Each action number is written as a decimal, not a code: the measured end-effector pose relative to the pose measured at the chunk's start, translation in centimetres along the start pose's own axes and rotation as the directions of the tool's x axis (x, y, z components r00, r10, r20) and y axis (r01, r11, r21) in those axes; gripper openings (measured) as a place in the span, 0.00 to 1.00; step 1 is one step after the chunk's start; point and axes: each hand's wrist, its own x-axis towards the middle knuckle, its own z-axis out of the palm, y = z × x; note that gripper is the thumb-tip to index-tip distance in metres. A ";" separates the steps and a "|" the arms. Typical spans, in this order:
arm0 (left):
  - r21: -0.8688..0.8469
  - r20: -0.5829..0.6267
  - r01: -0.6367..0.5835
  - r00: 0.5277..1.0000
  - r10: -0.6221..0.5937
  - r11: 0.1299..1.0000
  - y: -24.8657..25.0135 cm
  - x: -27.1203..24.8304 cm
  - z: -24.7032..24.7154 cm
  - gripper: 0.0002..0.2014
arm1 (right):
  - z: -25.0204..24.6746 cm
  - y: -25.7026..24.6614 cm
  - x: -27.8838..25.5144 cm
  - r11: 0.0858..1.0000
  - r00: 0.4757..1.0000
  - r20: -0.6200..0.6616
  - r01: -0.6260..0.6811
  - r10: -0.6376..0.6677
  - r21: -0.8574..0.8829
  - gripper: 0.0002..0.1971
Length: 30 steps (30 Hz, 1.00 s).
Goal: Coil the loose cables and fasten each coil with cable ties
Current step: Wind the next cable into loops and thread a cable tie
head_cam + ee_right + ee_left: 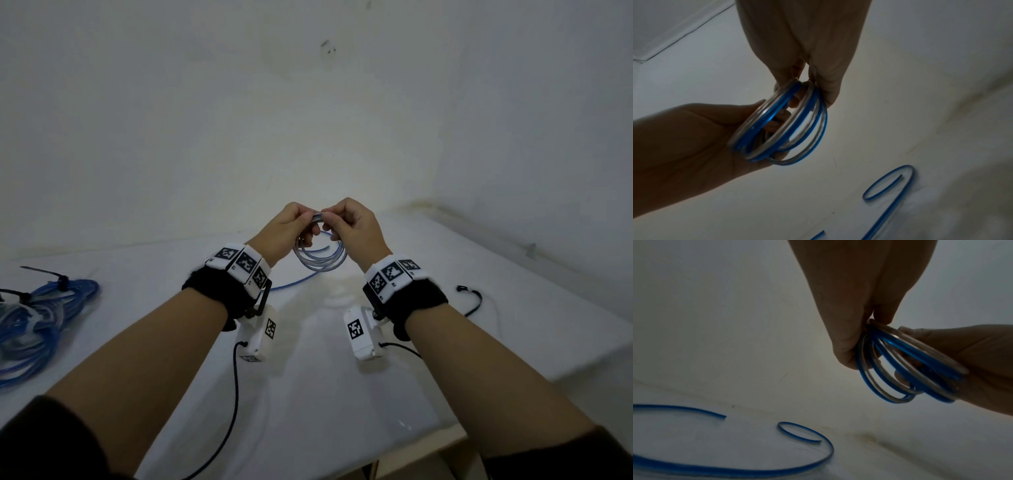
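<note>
A small coil of blue and clear cable (320, 262) hangs in the air above the white table (308, 394). My left hand (308, 220) and right hand (330, 219) both pinch its top, thumbs and fingertips close together. Seen from the left wrist, my left hand (858, 340) grips the coil (900, 369) from above while the right hand (972, 356) holds it from the side. The right wrist view has my right hand (809, 88) pinching the coil (787, 126), with the left hand (684, 138) beneath. The cable's loose tail (294, 282) trails onto the table.
A heap of blue coils (44, 315) bound with black cable ties (51, 274) lies at the table's far left. One loose black cable tie (474, 301) lies at the right. The table's right edge (582, 363) drops off near my right forearm. A white wall stands close behind.
</note>
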 end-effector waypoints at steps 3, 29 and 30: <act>-0.006 0.040 0.064 0.997 -0.064 0.998 -0.6 0.8 2.4 0.09 | -2.6 0.3 -0.5 0.998 0.998 -0.059 -0.016 0.013 -0.057 0.10; 0.260 0.184 0.101 0.971 -0.152 0.960 -2.9 3.0 15.4 0.18 | -22.9 1.2 -7.2 0.051 0.661 -0.046 -0.126 0.749 -0.991 0.18; 0.261 0.183 0.102 0.971 -0.153 0.960 -3.0 2.9 15.4 0.18 | -22.9 1.5 -7.3 0.033 0.664 -0.051 -0.113 0.746 -0.993 0.18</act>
